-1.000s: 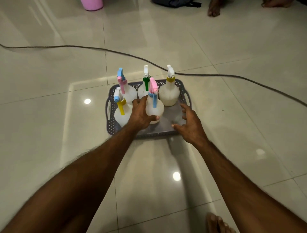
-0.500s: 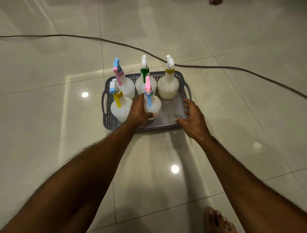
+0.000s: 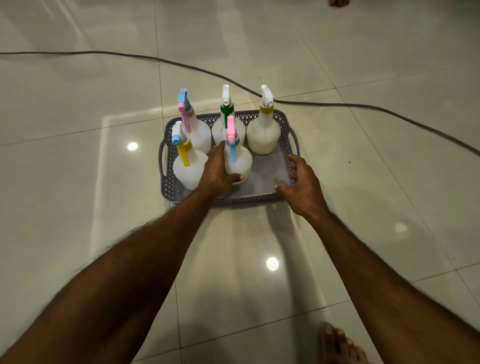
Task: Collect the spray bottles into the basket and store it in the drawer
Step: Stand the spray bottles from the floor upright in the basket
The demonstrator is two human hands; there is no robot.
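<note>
A grey perforated basket (image 3: 287,130) sits on the tiled floor with several white spray bottles standing upright in it. My left hand (image 3: 217,174) wraps the base of the front bottle with the pink and blue trigger (image 3: 240,161). To its left stands a bottle with a blue and yellow trigger (image 3: 185,169). In the back row are a pink-and-blue one (image 3: 198,135), a green-collared one (image 3: 223,130) and a yellow-collared one (image 3: 263,132). My right hand (image 3: 302,185) hovers with spread fingers at the basket's front right corner.
A dark cable (image 3: 363,105) runs across the floor behind the basket. My bare foot (image 3: 340,345) is at the bottom right. Another person's toes (image 3: 339,2) show at the top edge. Glossy tiles surround the basket on all sides.
The pink-and-blue bottle has been set down upright in the basket's front middle, my left hand still around it. My right hand closed in on the front right corner.
</note>
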